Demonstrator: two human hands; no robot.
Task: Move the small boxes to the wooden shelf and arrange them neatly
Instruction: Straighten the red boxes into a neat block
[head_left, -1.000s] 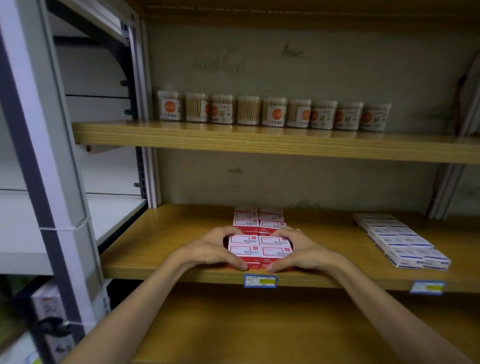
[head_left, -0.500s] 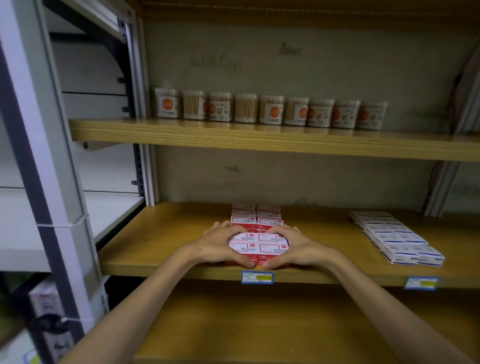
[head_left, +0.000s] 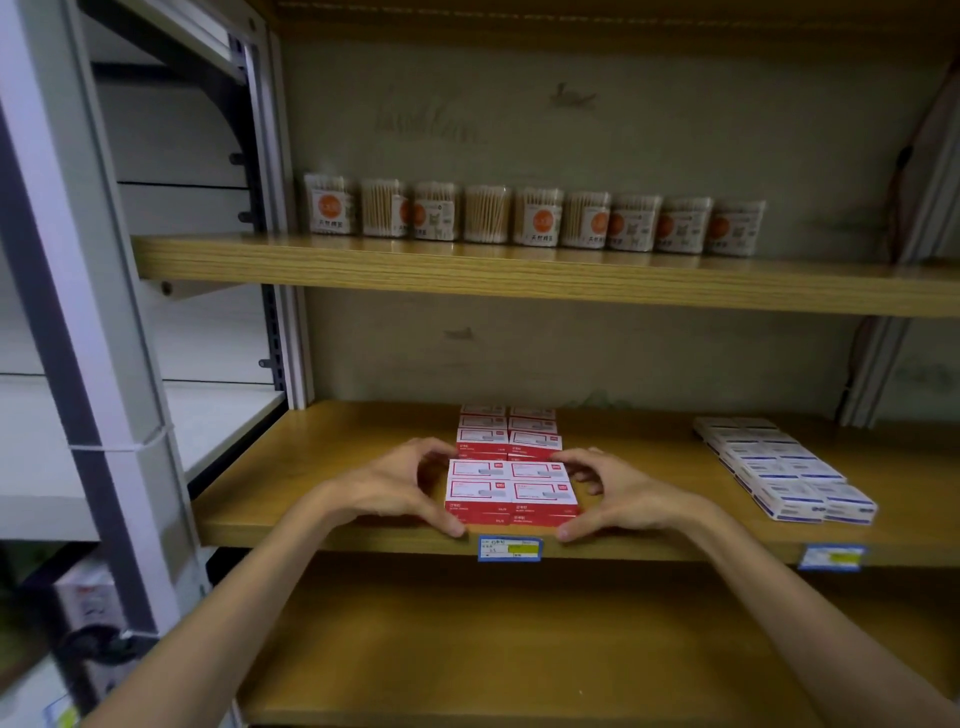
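Small red and white boxes (head_left: 511, 491) are laid flat in two columns on the wooden shelf (head_left: 332, 462), running from its front edge toward the back wall. The front group of four is set two by two, with at least one more layer seen beneath, and sits just above the shelf's lip. Behind it, further boxes (head_left: 509, 434) are lined up in pairs, tops facing up. The rows are kept roughly square, with a small gap between the front group and the rest.
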